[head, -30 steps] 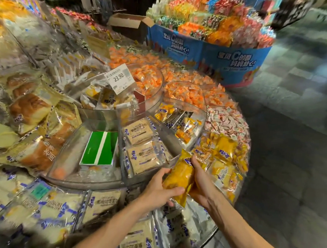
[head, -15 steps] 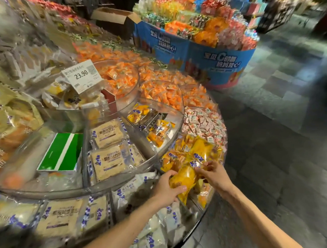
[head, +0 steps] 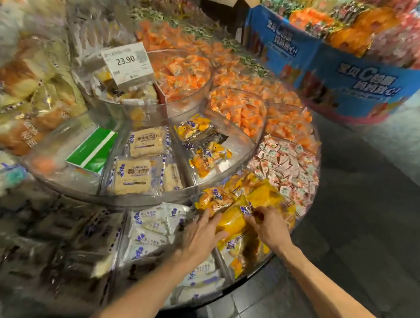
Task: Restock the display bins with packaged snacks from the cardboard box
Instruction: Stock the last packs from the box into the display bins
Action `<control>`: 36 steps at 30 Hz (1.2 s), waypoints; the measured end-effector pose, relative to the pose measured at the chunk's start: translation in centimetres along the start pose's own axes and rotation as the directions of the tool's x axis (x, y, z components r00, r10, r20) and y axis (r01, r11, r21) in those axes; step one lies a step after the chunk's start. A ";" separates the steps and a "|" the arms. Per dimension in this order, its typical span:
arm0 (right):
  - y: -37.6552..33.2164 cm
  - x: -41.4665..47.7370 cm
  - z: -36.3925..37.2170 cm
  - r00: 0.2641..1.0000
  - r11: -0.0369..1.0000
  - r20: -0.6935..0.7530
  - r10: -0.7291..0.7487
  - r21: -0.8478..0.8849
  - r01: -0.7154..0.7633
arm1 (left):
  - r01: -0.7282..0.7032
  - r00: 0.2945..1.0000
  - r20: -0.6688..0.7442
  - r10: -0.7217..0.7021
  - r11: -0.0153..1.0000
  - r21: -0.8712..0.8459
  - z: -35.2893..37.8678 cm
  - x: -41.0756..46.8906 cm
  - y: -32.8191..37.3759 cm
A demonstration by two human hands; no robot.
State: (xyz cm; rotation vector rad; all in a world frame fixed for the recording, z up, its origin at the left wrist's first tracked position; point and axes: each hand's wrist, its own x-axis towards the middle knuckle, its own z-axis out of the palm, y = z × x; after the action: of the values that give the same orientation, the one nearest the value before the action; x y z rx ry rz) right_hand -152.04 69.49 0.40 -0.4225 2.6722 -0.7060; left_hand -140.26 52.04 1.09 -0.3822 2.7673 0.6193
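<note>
A yellow snack packet (head: 230, 222) lies on top of the heap of similar yellow packets (head: 265, 193) in the front right bin of the lower tier. My left hand (head: 200, 233) rests against the packet's left side with its fingers spread and nearly straight. My right hand (head: 269, 226) pinches the packet's upper end, fingers curled over it. An open cardboard box (head: 233, 0) stands far back beside the blue display, mostly cut off by the frame's top edge.
The round clear display (head: 140, 202) has tiers of bins: white packets (head: 154, 228) left of my hands, beige cakes (head: 134, 175), orange candies (head: 239, 110), pink-white candies (head: 285, 161). A price sign (head: 126, 62) reads 23.90. A blue round display (head: 350, 75) stands behind; grey tiled floor lies to the right.
Both hands have brought the yellow packet down onto the heap in the front bin. My left hand has loosened from a grip to a flat touch. The view has shifted.
</note>
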 end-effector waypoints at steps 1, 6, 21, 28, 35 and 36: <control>0.1 0.0 -0.1 1.000 1.000 0.006 -0.019 -0.017 0.019 | -0.007 1.000 0.007 0.007 0.998 0.056 0.0 0.0 0.1; -0.4 -0.2 -1.3 0.998 0.993 0.032 -0.054 -0.104 0.057 | -0.052 0.995 -0.073 0.066 0.981 0.186 -1.3 -0.2 0.8; -35.6 -12.9 10.3 0.476 0.520 0.238 -0.846 0.173 0.837 | 0.239 0.663 -0.574 -0.480 0.863 -0.444 -18.6 -29.7 -24.8; -52.0 -31.6 29.4 -0.030 0.189 0.468 -0.883 0.413 0.891 | 0.575 0.279 -0.553 -0.785 0.598 -0.559 -12.8 -59.2 -40.0; -64.9 -49.5 46.5 -0.280 0.087 0.670 -0.687 0.459 0.884 | 0.641 -0.002 -0.223 -0.975 0.170 -0.748 -5.0 -78.2 -49.9; -66.0 -51.3 48.2 -0.315 0.072 0.685 -0.657 0.473 0.878 | 0.617 -0.033 -0.183 -0.983 0.124 -0.777 -4.0 -79.9 -51.2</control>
State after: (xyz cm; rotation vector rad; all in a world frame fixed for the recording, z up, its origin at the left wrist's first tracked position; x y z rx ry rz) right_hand -74.02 13.19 8.12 -2.2104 1.0155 -0.1969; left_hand -51.10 21.02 11.29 -2.7808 1.9075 0.8431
